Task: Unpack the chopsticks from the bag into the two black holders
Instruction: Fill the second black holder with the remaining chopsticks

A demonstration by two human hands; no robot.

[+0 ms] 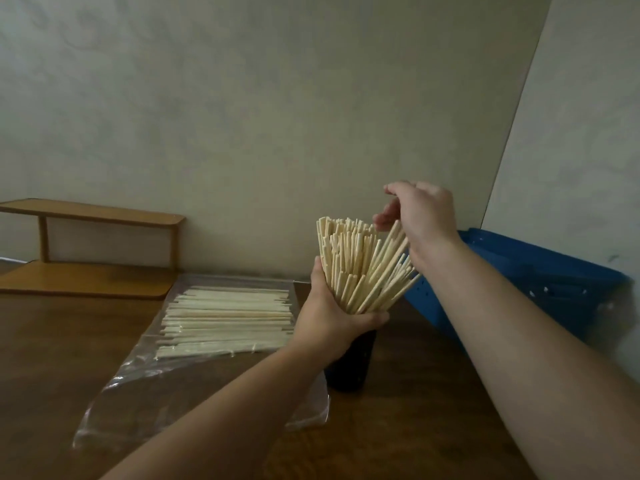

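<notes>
**A crowded holder, one loose fan of sticks, and a light cup that could tip**

The left hand [332, 313] is wrapped around the rim of a black holder [351, 362] standing on the tabletop [433, 403], its fingers [372, 318] curled round the base of a thick bunch of chopsticks [356, 268] that already fills the cup. The right hand [420, 216] is above and to the right of that bunch, its fingers loosely bent over the tops of the outermost sticks, which splay away from the rest toward a blue crate [540, 282]. Whether those fingers actually pinch a stick or only touch the ends is hard to tell.

The main risk, as I judge it, is the splayed outer sticks: they lean well past the rim, and if the left fingers slacken they could slide out onto the tabletop or against the crate. Pushing more into a cup this full could also wedge sticks or force others up and out. The holder looks narrow with a tall load above it, so sideways pressure from the right hand may tip it.

To the left of the left fingers, a clear bag [194, 368] lies flat with many chopsticks still inside [225, 320]. Only one black holder is visible; the second is out of view, and the remainder will likely need it.
</notes>
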